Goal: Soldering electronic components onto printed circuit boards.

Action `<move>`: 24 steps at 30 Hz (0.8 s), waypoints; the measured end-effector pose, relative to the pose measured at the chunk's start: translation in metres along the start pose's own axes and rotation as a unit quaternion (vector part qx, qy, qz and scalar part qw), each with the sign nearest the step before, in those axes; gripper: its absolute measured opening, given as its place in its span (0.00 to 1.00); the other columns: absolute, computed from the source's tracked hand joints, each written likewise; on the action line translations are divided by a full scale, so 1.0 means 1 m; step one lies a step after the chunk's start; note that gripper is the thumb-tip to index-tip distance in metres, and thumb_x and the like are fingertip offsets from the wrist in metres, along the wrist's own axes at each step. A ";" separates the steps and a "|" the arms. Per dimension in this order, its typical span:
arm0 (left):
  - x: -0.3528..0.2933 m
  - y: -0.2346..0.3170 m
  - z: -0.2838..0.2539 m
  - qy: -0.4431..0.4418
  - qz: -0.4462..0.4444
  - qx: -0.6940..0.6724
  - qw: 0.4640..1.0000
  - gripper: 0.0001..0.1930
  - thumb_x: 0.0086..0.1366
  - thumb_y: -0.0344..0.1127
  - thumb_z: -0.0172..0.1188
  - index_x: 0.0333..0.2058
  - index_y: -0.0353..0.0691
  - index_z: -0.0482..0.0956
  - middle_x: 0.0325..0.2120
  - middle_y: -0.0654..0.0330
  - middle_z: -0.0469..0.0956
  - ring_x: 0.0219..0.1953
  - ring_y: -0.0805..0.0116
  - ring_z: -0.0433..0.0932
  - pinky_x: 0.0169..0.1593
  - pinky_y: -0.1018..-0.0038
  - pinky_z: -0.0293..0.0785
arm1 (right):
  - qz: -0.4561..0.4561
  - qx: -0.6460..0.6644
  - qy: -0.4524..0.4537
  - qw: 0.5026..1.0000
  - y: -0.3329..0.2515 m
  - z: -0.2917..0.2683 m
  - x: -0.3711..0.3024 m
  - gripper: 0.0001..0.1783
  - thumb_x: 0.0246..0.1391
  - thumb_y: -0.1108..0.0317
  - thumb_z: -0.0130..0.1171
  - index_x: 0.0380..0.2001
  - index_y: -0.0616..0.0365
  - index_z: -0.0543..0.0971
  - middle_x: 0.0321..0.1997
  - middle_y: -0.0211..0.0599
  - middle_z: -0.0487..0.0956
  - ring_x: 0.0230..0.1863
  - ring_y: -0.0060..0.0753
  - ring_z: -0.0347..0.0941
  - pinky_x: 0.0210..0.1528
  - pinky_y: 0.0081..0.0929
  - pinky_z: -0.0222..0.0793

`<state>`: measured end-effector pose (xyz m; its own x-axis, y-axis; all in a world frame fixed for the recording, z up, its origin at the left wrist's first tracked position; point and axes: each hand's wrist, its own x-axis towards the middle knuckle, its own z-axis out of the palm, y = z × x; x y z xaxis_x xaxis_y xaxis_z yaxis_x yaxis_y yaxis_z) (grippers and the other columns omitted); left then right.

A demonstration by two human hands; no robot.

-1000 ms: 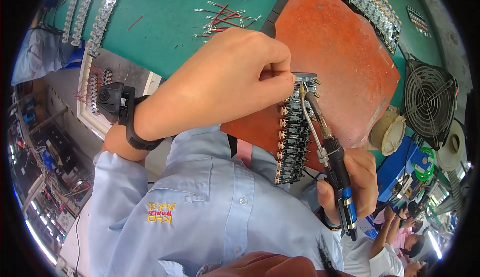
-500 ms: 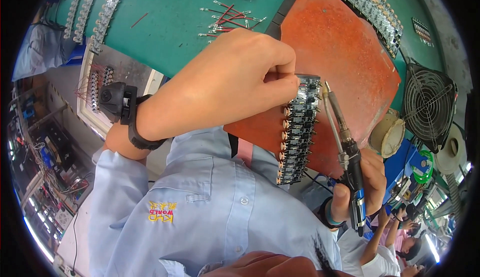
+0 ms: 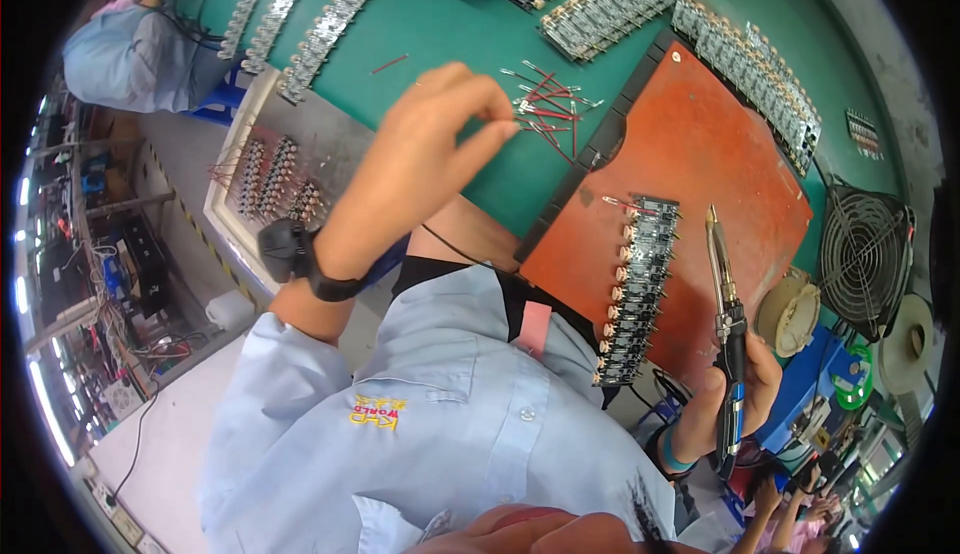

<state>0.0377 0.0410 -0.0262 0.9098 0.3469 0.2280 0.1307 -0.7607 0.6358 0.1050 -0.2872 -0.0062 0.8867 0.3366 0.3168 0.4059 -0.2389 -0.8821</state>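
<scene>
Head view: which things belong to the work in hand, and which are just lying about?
In use:
soldering iron, held in the right hand
board strip, on the orange mat
red wires, by the left hand; contact unclear

Apparently just lying about:
lone red wire, near the left hand
stacked boards, beside the mat
black fan, far right

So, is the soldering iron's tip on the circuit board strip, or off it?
Off. Red mat shows between the circuit board strip and the tip of the soldering iron in the right hand.
</scene>
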 end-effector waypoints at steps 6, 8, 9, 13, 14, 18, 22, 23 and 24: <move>0.002 -0.002 0.023 0.020 0.051 0.022 0.998 0.05 0.56 0.30 0.63 0.32 0.41 0.77 0.31 0.60 0.70 0.38 0.62 0.70 0.42 0.71 0.64 | -0.003 -0.026 -0.021 0.999 -0.002 -0.003 -0.002 0.28 0.51 0.58 0.65 0.47 0.70 0.71 0.44 0.44 0.74 0.43 0.32 0.73 0.47 0.27 0.68; 0.004 -0.002 0.024 -0.002 0.066 0.043 0.997 0.05 0.56 0.30 0.62 0.32 0.41 0.76 0.33 0.61 0.70 0.41 0.61 0.69 0.45 0.69 0.61 | 0.000 -0.018 -0.004 1.000 -0.002 -0.002 -0.003 0.29 0.48 0.59 0.69 0.46 0.68 0.71 0.41 0.44 0.75 0.42 0.32 0.69 0.48 0.28 0.65; 0.005 -0.002 0.024 -0.001 0.068 0.042 0.997 0.05 0.56 0.30 0.62 0.32 0.41 0.76 0.33 0.61 0.70 0.41 0.61 0.69 0.45 0.69 0.61 | 0.003 -0.013 -0.007 1.000 -0.002 -0.001 -0.003 0.29 0.48 0.59 0.69 0.46 0.68 0.71 0.41 0.44 0.75 0.42 0.32 0.69 0.48 0.28 0.65; 0.004 -0.003 0.021 -0.034 0.064 0.044 0.996 0.05 0.57 0.29 0.61 0.31 0.40 0.75 0.34 0.61 0.69 0.41 0.62 0.68 0.46 0.68 0.60 | 0.017 -0.010 0.004 1.000 -0.002 0.000 -0.005 0.29 0.48 0.59 0.69 0.46 0.68 0.71 0.41 0.43 0.75 0.42 0.31 0.70 0.48 0.27 0.65; 0.003 -0.002 0.019 -0.032 0.066 0.049 0.996 0.05 0.57 0.29 0.61 0.31 0.40 0.75 0.33 0.60 0.69 0.40 0.61 0.68 0.45 0.68 0.60 | 0.020 -0.005 0.001 1.000 -0.002 0.001 -0.005 0.29 0.48 0.59 0.69 0.47 0.68 0.70 0.41 0.44 0.75 0.42 0.31 0.70 0.48 0.27 0.66; -0.002 0.005 0.004 -0.028 0.070 0.047 0.996 0.05 0.58 0.28 0.60 0.31 0.39 0.74 0.31 0.59 0.70 0.37 0.60 0.70 0.43 0.68 0.62 | 0.021 0.016 0.002 1.000 -0.002 0.003 -0.003 0.30 0.49 0.59 0.69 0.47 0.68 0.70 0.41 0.45 0.75 0.42 0.31 0.71 0.48 0.26 0.67; -0.011 0.033 -0.005 -0.043 0.058 -0.051 0.996 0.04 0.59 0.26 0.59 0.32 0.37 0.73 0.29 0.59 0.72 0.34 0.63 0.73 0.40 0.70 0.68 | 0.027 0.067 -0.006 0.997 -0.008 0.010 -0.001 0.31 0.51 0.57 0.66 0.50 0.69 0.68 0.40 0.45 0.76 0.40 0.32 0.75 0.46 0.24 0.68; -0.015 0.043 -0.003 -0.060 0.045 -0.122 0.990 0.04 0.59 0.25 0.59 0.32 0.37 0.73 0.29 0.59 0.73 0.33 0.65 0.74 0.39 0.71 0.70 | 0.043 0.099 -0.024 0.994 -0.010 0.012 -0.001 0.32 0.53 0.55 0.64 0.51 0.69 0.67 0.41 0.45 0.77 0.40 0.32 0.76 0.44 0.23 0.69; -0.018 0.053 -0.001 -0.078 0.031 -0.196 0.977 0.04 0.59 0.24 0.58 0.33 0.36 0.73 0.29 0.60 0.74 0.32 0.66 0.75 0.38 0.72 0.72 | 0.060 0.130 -0.042 0.989 -0.013 0.015 0.000 0.33 0.54 0.53 0.61 0.53 0.70 0.66 0.41 0.46 0.77 0.40 0.33 0.77 0.42 0.21 0.69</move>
<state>0.0277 -0.0052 0.0040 0.9642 0.1961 0.1784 -0.0588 -0.4982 0.8651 0.0967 -0.2709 0.0002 0.8994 0.3964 0.1844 0.2190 -0.0432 -0.9748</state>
